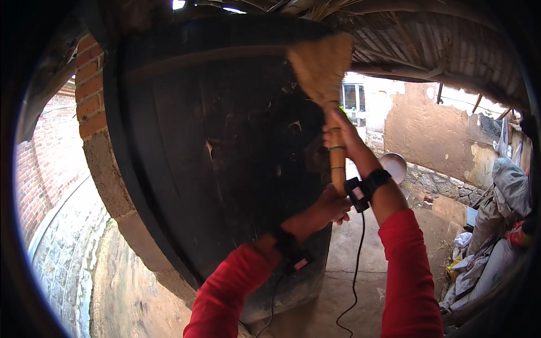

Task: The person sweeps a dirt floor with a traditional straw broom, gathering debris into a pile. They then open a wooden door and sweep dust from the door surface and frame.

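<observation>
A straw hand broom is held upright with its bristles at the top, near the upper right edge of a dark wooden door. My right hand wraps the bound handle just below the bristles. Lower down, my left hand grips the butt end of the handle. Pale marks and scraps dot the door's blackened face. Whether the bristles touch the door, I cannot tell.
A brick door jamb runs along the left. Overhead hangs a corrugated roof on wooden poles. Stuffed sacks pile up at the right, and a round basin leans by a stone wall base. Cables trail from both wrist straps.
</observation>
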The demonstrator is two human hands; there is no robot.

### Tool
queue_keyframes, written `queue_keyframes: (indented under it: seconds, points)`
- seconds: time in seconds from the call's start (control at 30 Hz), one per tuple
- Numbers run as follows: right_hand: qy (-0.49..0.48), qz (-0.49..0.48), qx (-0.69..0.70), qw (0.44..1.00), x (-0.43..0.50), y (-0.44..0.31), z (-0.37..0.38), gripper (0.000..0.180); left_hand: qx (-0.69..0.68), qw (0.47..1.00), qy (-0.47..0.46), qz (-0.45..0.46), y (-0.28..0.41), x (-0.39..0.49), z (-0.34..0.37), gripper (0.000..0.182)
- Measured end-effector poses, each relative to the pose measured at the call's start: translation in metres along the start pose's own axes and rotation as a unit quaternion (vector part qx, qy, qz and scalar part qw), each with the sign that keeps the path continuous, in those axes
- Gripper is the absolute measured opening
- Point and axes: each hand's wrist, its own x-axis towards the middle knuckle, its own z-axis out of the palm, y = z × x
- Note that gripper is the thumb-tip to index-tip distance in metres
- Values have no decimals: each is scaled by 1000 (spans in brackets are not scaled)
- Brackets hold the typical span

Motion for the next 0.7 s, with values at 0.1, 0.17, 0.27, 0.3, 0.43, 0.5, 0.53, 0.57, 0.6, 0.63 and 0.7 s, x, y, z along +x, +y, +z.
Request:
queue_keyframes:
  seconds: [0.1, 0.17, 0.27, 0.3, 0.43, 0.5, 0.53, 0.57, 0.6, 0.63, 0.7]
  points:
    - [121, -41, -38, 991, 1, 7, -68, 53, -9, 998, -38, -59, 2, 24, 6, 15]
    - [165, -27, -20, 986, -13, 15, -99, 42, -9, 995, -77, -55, 2, 25, 5, 21]
    - [119, -64, 47, 990, -44, 19, -104, 36, -36, 989, -144, -29, -10, -10, 11, 34]
    - [141, -14, 91, 986, -51, 13, -95, 38, 4, 993, -107, -46, -9, -16, 18, 28]
    - [147, -49, -33, 987, -67, -18, -9, 50, -83, 993, -78, -13, -4, -55, 16, 20]
    - [101, -87, -75, 988, -82, -30, 41, 61, -140, 988, -59, 19, 1, -80, 11, 21]
    - [67, -94, -92, 989, -89, -35, 67, 61, -165, 985, -37, 37, 3, -95, 9, 23]
    - [27, -112, -108, 987, -95, -40, 93, 62, -190, 980, -12, 53, 6, -110, 7, 24]
    - [-12, -122, -130, 984, -99, -44, 119, 66, -183, 982, 21, 38, 12, -123, -1, 26]
    - [-49, -141, -151, 977, -102, -48, 144, 70, -195, 979, 25, 60, 19, -137, -9, 27]
    - [-68, -140, -167, 974, -104, -53, 195, 74, -220, 969, 40, 105, 34, -166, -25, 30]
